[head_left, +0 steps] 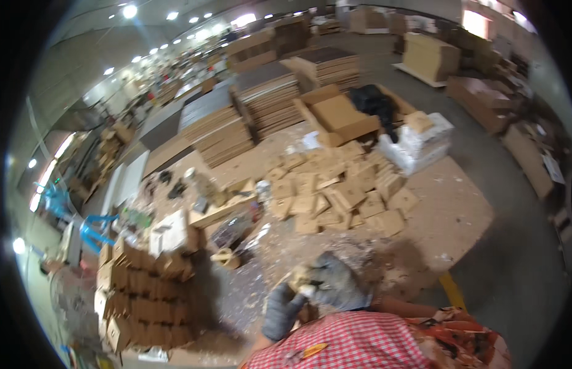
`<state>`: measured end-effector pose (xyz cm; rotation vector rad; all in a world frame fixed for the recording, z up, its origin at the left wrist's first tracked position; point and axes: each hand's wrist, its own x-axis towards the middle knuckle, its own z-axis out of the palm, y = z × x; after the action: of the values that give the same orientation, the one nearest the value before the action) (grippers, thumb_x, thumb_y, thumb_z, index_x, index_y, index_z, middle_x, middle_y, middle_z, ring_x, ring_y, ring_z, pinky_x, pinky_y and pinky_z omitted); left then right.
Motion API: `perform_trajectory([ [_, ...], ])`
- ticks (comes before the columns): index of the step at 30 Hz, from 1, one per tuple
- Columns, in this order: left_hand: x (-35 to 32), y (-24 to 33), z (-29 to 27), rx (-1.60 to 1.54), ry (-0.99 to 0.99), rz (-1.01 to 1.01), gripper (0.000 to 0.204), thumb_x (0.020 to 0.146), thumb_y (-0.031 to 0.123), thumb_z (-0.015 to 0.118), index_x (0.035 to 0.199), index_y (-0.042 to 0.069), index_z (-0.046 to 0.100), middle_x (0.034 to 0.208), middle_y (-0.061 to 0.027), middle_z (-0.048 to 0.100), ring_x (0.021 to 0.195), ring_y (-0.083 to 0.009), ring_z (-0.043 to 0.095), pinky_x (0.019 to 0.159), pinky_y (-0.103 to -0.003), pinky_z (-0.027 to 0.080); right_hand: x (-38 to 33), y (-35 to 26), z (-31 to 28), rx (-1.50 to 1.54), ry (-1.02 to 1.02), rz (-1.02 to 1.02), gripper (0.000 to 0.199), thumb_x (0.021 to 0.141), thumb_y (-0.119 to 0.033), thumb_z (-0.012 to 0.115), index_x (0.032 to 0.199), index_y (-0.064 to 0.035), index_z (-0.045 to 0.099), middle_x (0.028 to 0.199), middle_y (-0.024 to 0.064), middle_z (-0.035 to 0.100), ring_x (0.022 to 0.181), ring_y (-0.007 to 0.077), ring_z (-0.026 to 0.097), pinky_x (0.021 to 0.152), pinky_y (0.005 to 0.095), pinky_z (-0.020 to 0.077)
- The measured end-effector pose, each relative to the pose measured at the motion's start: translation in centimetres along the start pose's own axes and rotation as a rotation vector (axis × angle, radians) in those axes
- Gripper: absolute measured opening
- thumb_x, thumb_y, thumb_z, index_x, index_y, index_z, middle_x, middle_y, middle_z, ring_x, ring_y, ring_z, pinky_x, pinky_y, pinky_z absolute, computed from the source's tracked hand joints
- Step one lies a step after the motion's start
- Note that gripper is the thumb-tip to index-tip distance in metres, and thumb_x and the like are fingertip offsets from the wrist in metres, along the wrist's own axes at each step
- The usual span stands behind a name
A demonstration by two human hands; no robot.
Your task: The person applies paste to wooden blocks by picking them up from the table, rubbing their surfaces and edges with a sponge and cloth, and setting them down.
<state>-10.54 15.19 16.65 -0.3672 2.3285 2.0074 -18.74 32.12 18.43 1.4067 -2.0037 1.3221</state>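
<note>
My left hand [282, 312] and my right hand [340, 284], both in grey gloves, meet close in front of my body at the table's near edge. Their fingers are closed around a small pale tan piece [298, 278]. A white spot shows where the fingertips come together. Blur and the gloves hide what kind of thing it is. Just beyond the hands lies a loose pile of flat, tan, square pieces [355, 189], several with a small hole, on the worktable [453, 214].
Stacked tan blocks [152, 301] rise at the left. A shallow wooden tray [219, 212] and a tape roll [226, 258] lie nearer the middle. An open carton [335, 114], a white wrapped bundle [418, 144] and board stacks [270, 98] stand behind. A blue chair [96, 232] is far left.
</note>
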Motion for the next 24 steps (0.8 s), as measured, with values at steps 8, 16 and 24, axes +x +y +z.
perform_trajectory([
  [8, 0.2, -0.3, -0.8, 0.103, -0.043, 0.024, 0.019, 0.086, 0.009, 0.065, 0.096, -0.006, 0.061, 0.081, -0.0074, 0.067, 0.073, -0.0122, 0.06, 0.066, -0.027, 0.049, -1.1, -0.2, 0.3, 0.181, 0.069, 0.502, 0.028, 0.078, -0.017, 0.072, 0.1, -0.0008, 0.069, 0.09, 0.0105, 0.057, 0.089, 0.0258, 0.055, 0.08, 0.0353, 0.048],
  [16, -0.7, 2.4, 0.7, -0.177, -0.074, -0.076, 0.022, 0.086, 0.012, 0.069, 0.098, -0.006, 0.062, 0.081, -0.0055, 0.066, 0.069, -0.0089, 0.058, 0.06, -0.024, 0.047, -3.1, 2.3, -1.1, -0.009, 0.248, 0.431, 0.022, 0.079, -0.018, 0.069, 0.095, -0.0029, 0.068, 0.091, 0.012, 0.061, 0.089, 0.028, 0.057, 0.081, 0.0368, 0.0469],
  [24, -1.3, 3.2, -0.5, -0.357, -0.093, -0.187, 0.037, 0.085, 0.015, 0.07, 0.116, -0.003, 0.06, 0.104, -0.0081, 0.067, 0.094, -0.0126, 0.06, 0.083, -0.028, 0.048, -2.5, 1.2, -2.4, 0.497, 0.357, 0.645, 0.028, 0.078, -0.018, 0.073, 0.102, -0.0036, 0.069, 0.089, 0.0087, 0.059, 0.085, 0.0218, 0.059, 0.076, 0.0333, 0.0486],
])
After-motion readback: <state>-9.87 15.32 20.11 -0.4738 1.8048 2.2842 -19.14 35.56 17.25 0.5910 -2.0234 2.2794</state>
